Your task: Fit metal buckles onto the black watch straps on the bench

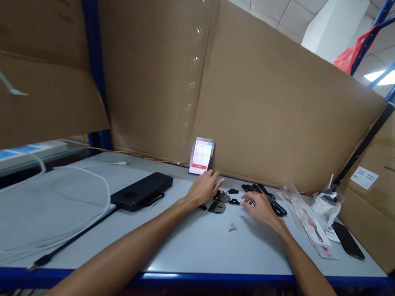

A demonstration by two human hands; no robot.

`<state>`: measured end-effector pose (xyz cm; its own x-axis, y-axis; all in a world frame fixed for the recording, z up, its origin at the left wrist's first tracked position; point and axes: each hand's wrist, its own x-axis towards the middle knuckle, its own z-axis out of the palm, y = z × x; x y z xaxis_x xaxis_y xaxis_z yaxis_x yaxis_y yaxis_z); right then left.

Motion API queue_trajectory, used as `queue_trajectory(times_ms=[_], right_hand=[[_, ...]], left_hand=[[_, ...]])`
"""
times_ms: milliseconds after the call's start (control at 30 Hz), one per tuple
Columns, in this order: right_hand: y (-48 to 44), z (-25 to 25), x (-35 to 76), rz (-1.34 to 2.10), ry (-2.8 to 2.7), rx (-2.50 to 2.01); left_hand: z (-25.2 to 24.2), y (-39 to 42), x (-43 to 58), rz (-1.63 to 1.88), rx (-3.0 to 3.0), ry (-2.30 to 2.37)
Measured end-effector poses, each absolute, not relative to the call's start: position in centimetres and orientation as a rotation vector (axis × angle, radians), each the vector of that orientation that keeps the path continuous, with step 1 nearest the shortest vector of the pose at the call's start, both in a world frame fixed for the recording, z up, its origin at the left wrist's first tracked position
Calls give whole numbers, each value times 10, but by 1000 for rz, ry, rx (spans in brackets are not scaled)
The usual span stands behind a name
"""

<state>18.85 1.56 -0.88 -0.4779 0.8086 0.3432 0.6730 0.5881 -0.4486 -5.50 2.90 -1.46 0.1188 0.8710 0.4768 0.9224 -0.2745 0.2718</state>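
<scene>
Both my arms reach across a grey table (181,246) with a blue edge. My left hand (206,188) rests palm down, fingers stretched, over small dark metal parts (219,203). My right hand (258,206) lies beside it with fingers spread low over the table, fingertips near a small black piece (234,201). Neither hand visibly holds anything. A tiny silver wing-shaped screw (232,227) lies in front of my right hand. Long black parts (268,199) lie just behind my right hand.
A phone (201,157) with a lit screen leans on the cardboard wall (271,115) at the back. A black power bank (142,190) with black and white cables (33,221) lies left. Clear plastic bags (303,214), a small bottle (326,199) and a dark phone (348,240) lie right.
</scene>
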Motion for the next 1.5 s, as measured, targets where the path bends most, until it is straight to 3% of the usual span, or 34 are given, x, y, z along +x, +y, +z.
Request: queue_trajectory(times_ms=[200,367,667,1100,1233,1400,1500], right_hand=[[-3,-11,185,521,-2609,-965],[9,-24,180,419,-2402,-1125],[37,13,228,-65,-1834,-1515],[38,12,248,-61,-2010,-1831],[28,5,235,-74,-2210,-1819],[28,-1,234,-12,-2230,-1799],[30,-3,237,79,-2249,-1773]], left_hand=[[6,19,-76,-395,-2079,-2153],[5,22,-76,-186,-2297,-2328],[-3,12,-42,-777,-2369,-1830],[-15,18,-58,-421,-2381,-1812],[-18,22,-64,-555,-2354,-1864],[-14,24,-71,-962,-2192,-1814],[-12,26,-73,-964,-2161,-1930]])
